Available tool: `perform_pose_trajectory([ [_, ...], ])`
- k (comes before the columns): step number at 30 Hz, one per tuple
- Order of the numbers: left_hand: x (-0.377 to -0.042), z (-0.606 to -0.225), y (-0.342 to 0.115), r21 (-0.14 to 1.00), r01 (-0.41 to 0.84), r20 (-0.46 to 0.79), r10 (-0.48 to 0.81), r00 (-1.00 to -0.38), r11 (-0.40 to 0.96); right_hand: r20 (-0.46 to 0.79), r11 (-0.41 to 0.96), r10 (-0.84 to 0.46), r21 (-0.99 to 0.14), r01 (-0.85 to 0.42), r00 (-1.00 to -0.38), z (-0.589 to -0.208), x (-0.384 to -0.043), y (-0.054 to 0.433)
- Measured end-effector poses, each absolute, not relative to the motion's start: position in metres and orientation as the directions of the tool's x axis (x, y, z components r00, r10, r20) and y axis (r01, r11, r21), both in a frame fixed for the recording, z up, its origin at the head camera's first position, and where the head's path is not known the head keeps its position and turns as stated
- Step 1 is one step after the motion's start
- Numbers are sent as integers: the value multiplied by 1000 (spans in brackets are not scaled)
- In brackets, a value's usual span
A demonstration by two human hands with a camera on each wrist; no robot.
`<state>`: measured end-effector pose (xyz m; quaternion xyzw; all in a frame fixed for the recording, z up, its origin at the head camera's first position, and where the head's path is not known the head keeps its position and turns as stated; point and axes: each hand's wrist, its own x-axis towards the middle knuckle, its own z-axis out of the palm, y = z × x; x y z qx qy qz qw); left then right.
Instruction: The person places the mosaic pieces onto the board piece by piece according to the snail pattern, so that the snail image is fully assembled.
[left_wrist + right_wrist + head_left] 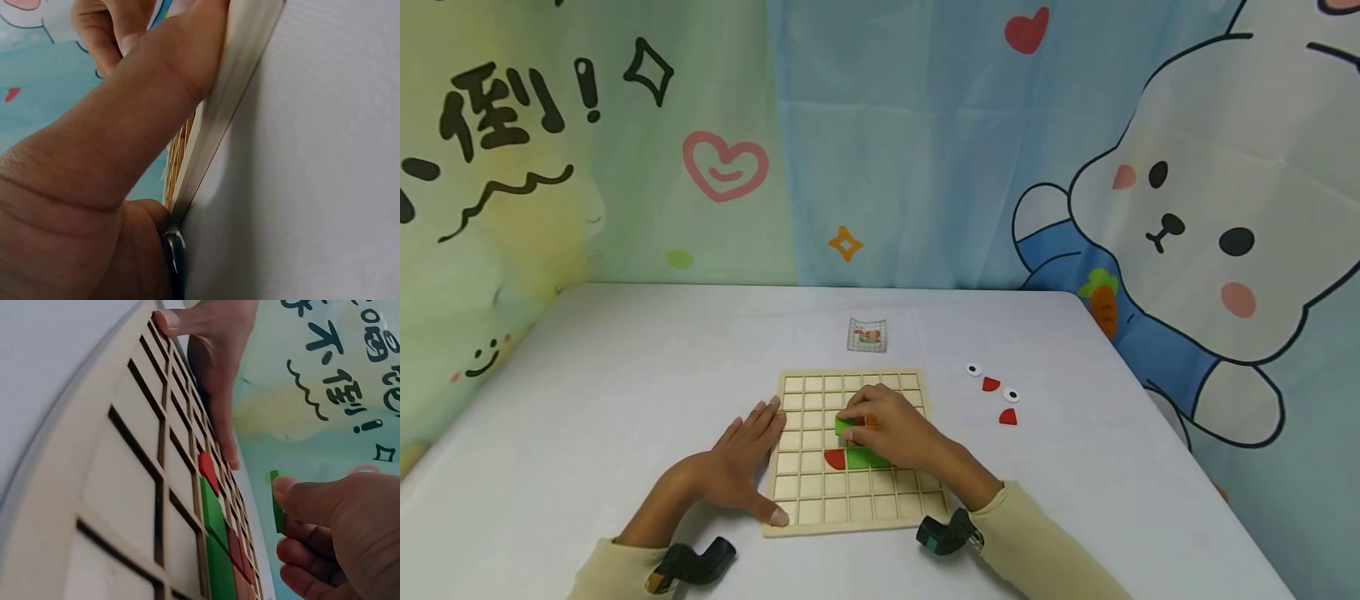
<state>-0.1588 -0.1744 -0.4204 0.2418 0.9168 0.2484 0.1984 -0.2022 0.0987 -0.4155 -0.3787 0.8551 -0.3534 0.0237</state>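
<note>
One L hand (733, 467), fingers & thumb spread, rests on the L edge of a wooden grid board (809, 509). On the board, a rounded red pc (834, 459) sits beside flat, straight-edged green pcs (867, 459); a gridded card (867, 336) lies beyond. R hand (895, 427) pinches a thin green pc (279, 509) over the board. Further R, 2 white discs (1011, 395) w/ black centres & 2 red wedges (1008, 417).

- Soft, even brightness reaches both far corners of the tabletop (662, 350)
- Both wrist views are dimmer
- A soft-edged shadow lies beside the board (215, 119)
</note>
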Motion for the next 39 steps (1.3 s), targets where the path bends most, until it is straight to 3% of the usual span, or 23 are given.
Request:
perform_pose_trajectory([
  [17,-161,-422,-172,562,358,-237,560,-794,745,156,619,-702,-349,-703,-695,-424,-200,83],
  [28,-163,-425,-174,578,364,-221,570,-791,730,201,594,-692,-388,-705,-693,-425,-202,86],
  [39,-163,-426,-174,551,350,-246,549,-799,757,212,552,-665,-507,-662,-716,-417,-205,116],
])
